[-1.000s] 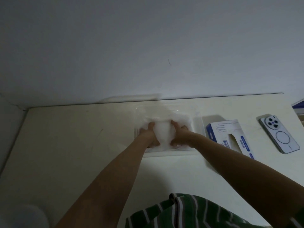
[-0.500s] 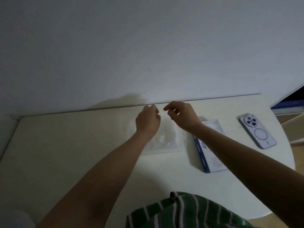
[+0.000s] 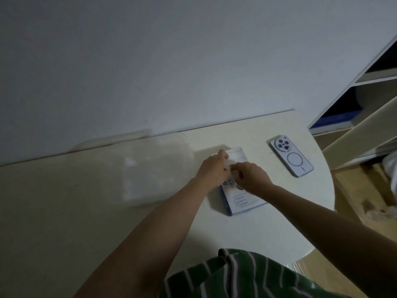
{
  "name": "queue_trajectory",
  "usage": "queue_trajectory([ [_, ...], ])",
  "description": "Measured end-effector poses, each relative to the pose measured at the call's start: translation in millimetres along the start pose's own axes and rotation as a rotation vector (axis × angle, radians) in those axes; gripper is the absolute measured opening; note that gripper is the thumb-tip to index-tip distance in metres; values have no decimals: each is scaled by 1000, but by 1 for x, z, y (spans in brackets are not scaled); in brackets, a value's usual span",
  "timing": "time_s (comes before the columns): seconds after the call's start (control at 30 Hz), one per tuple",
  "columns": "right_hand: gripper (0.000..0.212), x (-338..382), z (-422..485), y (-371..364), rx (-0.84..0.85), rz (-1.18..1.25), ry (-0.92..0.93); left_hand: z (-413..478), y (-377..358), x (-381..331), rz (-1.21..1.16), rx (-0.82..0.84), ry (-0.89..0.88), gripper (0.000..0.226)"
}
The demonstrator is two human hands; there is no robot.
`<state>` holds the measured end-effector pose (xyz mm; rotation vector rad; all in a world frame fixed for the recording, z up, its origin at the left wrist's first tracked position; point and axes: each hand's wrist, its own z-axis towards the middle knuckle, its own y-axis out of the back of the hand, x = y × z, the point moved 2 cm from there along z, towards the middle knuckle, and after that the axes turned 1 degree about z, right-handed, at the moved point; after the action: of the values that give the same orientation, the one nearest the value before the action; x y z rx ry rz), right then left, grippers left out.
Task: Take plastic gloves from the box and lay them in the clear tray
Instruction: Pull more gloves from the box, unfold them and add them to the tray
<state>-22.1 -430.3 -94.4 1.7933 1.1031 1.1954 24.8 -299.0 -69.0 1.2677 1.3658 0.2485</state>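
Plastic gloves (image 3: 131,181) show only as a pale, blurred patch inside the clear tray (image 3: 163,160), which sits on the worktop (image 3: 64,211) just left of the left hand (image 3: 212,168). Both hands meet over the box (image 3: 242,201), which lies flat under them with its near end sticking out toward the person. The right hand (image 3: 251,177) has its thumb and fingers drawn together, pinching a wisp of thin clear film, the glove (image 3: 233,174), at the top of the box. The left hand touches the box right beside it, its fingers curled down at the far end. Whether it grips the carton or only presses on it cannot be told.

Beyond the right hand and off to its right, a phone (image 3: 291,157) lies back-up, apart from the box. Farther right, past the worktop's rounded edge, stands a shelf unit (image 3: 365,93). A green striped garment (image 3: 236,276) fills the space below the forearms. Nothing lies between the hands and the tray.

The box is white with a blue side and a blue line drawing on its near end. Its print is too blurred to read. The phone shows a round camera cluster and a ring mark, with no legible brand.
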Motion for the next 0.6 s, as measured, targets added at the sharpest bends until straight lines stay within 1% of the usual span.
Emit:
queue_trajectory([
  [0.07,24,0,-1,-7,-6,-121,50,1,-15,4,16,86,73,46],
  [0.1,22,1,-1,-9,-12,-150,59,1,-20,6,10,104,100,48],
  [0.2,16,-1,2,-11,-18,-140,18,0,-29,4,-32,85,142,51],
  [0.27,10,-5,6,-12,3,-77,-20,0,-30,2,-71,72,180,47],
  [0.33,7,-10,9,-11,-1,79,-26,1,-29,-1,-106,69,209,42],
  [0.43,6,-21,8,-5,-72,328,11,5,-32,-1,-24,76,175,56],
  [0.5,5,-27,7,3,-121,509,20,8,-33,0,3,69,167,58],
  [0.6,8,-25,7,26,-197,1016,-36,11,-38,3,21,74,175,59],
])
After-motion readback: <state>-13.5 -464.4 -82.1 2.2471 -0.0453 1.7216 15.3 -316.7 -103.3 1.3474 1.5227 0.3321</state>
